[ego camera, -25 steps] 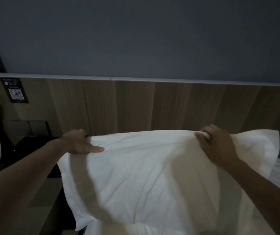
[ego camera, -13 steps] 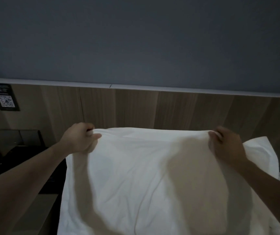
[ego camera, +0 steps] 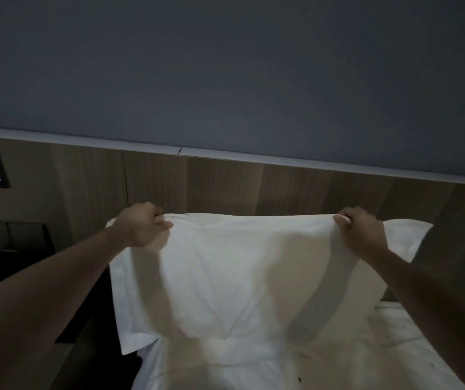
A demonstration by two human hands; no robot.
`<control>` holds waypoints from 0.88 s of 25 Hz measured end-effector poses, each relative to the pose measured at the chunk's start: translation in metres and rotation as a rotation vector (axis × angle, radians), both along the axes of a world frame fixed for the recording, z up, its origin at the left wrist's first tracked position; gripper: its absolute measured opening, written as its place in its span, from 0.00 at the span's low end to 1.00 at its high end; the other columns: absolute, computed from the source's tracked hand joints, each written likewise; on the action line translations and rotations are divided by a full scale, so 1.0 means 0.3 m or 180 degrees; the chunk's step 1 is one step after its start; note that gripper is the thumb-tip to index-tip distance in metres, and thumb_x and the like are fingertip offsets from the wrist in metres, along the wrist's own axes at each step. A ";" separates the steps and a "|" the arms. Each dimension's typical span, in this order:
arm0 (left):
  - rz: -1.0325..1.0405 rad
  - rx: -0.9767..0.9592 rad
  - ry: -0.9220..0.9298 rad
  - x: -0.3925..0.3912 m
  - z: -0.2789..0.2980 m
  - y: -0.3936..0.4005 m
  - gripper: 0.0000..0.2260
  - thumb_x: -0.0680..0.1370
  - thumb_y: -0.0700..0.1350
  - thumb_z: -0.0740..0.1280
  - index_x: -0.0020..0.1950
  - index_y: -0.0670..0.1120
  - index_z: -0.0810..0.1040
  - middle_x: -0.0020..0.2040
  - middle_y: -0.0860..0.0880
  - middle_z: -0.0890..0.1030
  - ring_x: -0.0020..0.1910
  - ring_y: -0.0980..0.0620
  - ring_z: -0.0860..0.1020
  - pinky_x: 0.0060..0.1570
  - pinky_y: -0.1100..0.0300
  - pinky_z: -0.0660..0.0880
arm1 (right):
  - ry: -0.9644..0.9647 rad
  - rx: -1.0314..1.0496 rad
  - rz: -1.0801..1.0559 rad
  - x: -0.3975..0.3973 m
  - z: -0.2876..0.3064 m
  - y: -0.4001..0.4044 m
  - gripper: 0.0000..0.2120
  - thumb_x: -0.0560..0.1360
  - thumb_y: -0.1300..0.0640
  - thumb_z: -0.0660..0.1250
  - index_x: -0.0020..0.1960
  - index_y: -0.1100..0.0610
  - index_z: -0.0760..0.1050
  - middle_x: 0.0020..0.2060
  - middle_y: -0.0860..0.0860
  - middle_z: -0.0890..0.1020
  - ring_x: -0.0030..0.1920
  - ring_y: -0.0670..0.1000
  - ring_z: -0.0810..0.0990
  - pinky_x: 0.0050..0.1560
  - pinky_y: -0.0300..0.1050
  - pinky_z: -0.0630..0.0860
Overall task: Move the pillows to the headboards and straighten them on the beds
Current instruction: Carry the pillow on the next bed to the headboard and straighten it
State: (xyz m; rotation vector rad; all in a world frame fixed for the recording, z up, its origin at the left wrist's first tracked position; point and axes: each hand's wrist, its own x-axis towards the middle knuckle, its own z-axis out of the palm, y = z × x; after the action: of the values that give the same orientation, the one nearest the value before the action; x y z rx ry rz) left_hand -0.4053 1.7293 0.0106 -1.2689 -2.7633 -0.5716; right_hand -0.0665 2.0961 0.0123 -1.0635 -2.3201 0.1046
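Your fingers point(ego camera: 160, 220) curl round the white pillow's point(ego camera: 242, 274) top edge, left hand point(ego camera: 141, 225) and right hand point(ego camera: 362, 233) gripping it before the wooden headboard point(ego camera: 225, 184).

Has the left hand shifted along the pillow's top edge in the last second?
Yes. The left hand slid outward toward the pillow's left corner, and it has closed from a loose hold into a tight grip.
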 end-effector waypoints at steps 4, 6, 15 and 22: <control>-0.0353 -0.0037 -0.0855 -0.045 0.085 -0.048 0.13 0.80 0.53 0.70 0.44 0.44 0.85 0.41 0.46 0.86 0.41 0.49 0.83 0.42 0.56 0.76 | 0.0526 0.0161 0.0181 0.004 0.027 0.012 0.11 0.81 0.52 0.63 0.49 0.55 0.81 0.46 0.55 0.80 0.47 0.59 0.80 0.51 0.54 0.75; -0.0352 -0.0061 -0.1099 -0.069 0.144 -0.054 0.14 0.80 0.53 0.71 0.48 0.43 0.87 0.45 0.46 0.86 0.43 0.49 0.83 0.44 0.56 0.77 | 0.0852 0.0135 0.0263 -0.003 0.053 0.012 0.09 0.81 0.55 0.65 0.48 0.57 0.81 0.46 0.54 0.80 0.46 0.57 0.78 0.49 0.51 0.72; 0.0204 -0.1025 0.0677 -0.113 0.090 0.063 0.11 0.79 0.59 0.65 0.42 0.54 0.76 0.53 0.50 0.84 0.50 0.47 0.79 0.48 0.55 0.69 | -0.0730 0.0318 -0.0151 -0.182 0.014 0.063 0.12 0.83 0.48 0.62 0.52 0.49 0.82 0.50 0.52 0.87 0.52 0.57 0.82 0.61 0.54 0.66; 0.0684 -0.0227 0.1111 -0.140 0.093 0.084 0.07 0.74 0.54 0.73 0.43 0.54 0.77 0.44 0.49 0.80 0.54 0.45 0.77 0.48 0.53 0.70 | -0.0500 0.0349 -0.0470 -0.154 -0.015 0.074 0.10 0.80 0.45 0.65 0.52 0.46 0.84 0.50 0.51 0.87 0.56 0.58 0.80 0.60 0.54 0.66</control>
State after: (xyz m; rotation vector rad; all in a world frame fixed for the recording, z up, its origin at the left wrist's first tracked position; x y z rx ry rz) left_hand -0.4472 1.7544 0.0385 -0.9555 -2.5944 -0.2131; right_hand -0.1126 2.1182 0.0078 -1.2208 -2.3450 -0.1671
